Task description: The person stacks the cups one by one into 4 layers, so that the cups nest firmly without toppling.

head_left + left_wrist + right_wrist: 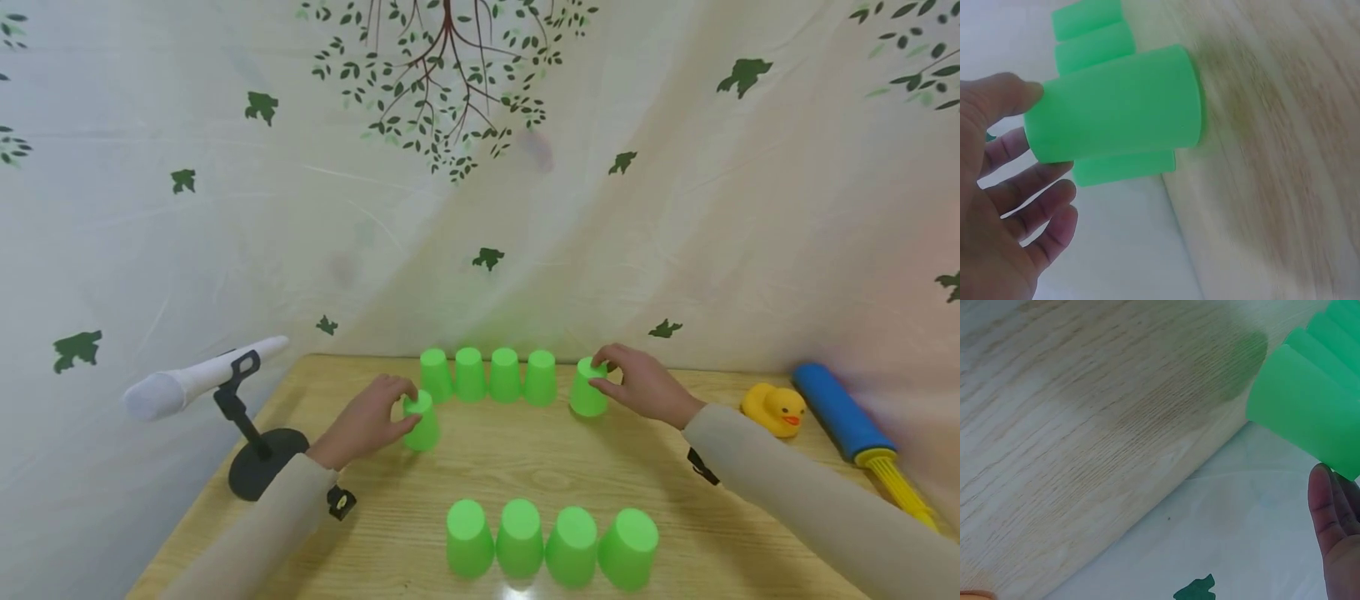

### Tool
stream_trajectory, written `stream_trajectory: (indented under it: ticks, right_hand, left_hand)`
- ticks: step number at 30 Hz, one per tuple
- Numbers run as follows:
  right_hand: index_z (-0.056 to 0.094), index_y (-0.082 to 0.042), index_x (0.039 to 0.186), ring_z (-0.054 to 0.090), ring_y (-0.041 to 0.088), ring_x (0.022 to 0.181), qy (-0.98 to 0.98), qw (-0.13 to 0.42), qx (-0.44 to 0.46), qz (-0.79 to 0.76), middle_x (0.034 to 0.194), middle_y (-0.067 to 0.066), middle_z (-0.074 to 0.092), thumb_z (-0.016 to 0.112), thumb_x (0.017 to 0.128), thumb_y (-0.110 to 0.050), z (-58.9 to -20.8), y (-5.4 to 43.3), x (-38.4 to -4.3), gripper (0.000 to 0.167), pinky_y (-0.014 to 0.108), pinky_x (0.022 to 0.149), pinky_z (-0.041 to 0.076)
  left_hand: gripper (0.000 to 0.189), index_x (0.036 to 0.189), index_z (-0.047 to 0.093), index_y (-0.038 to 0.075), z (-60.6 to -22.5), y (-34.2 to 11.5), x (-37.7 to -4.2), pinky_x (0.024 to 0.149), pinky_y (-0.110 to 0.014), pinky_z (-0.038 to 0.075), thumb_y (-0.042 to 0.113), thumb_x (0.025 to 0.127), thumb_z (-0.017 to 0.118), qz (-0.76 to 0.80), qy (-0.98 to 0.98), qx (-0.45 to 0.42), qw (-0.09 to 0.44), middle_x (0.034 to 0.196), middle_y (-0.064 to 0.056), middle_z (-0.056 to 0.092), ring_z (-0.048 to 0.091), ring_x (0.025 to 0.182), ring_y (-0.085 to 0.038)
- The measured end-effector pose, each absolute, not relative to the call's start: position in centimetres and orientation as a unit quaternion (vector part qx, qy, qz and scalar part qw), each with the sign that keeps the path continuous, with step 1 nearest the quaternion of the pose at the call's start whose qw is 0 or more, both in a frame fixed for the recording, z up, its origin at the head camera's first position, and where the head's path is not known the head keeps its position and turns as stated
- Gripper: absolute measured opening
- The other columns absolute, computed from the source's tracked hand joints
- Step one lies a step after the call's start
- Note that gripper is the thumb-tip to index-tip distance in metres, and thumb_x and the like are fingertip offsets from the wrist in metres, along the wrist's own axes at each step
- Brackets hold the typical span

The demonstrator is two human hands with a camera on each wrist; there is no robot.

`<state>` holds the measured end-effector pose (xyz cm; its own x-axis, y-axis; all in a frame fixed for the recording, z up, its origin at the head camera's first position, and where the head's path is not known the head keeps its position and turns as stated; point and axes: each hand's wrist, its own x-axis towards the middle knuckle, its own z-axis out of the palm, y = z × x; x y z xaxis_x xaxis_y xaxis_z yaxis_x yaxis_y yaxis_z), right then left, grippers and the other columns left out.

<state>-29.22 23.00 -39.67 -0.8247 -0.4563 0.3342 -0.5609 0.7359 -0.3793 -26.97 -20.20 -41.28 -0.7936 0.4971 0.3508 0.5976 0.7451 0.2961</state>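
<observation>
My left hand (371, 421) pinches an upside-down green plastic cup (422, 423) near its base, thumb on one side and fingers on the other. In the left wrist view that cup (1116, 103) spans from the thumb to the wood. At the back right, my right hand (637, 385) grips another upturned green cup (587, 392) by its upper end. The right wrist view shows this cup (1304, 406) at the fingertips, with a greenish shadow beside it on the wood. Between the hands, a back row of several upturned green cups (505, 377) stands close together.
Several more upturned green cups (520, 540) form a row at the front of the wooden table (510, 458). To the left is a white microphone (202, 379) on a black stand (266, 462). A yellow rubber duck (772, 408) and a blue-and-yellow pump-like tube (843, 412) lie right. A leaf-patterned curtain (420, 275) hangs behind.
</observation>
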Motion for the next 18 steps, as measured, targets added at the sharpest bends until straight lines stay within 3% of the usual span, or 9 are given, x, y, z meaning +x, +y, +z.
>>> stream_trajectory:
  ticks: [18]
  right_hand:
    - [0.058,-0.003,0.109,0.059,0.032,0.096,-0.934,0.065,0.252,0.246,0.106,0.010,0.060,0.067,0.090,-0.020,-40.6,21.1,-32.8,0.027,0.043,0.080,0.048]
  left_hand:
    - [0.025,0.102,0.059,0.009,-41.4,-19.6,-28.4,0.075,-0.036,0.047,0.022,0.084,0.071,-0.198,-0.945,-0.234,0.112,0.097,-0.003,0.057,0.054,0.092,-0.026]
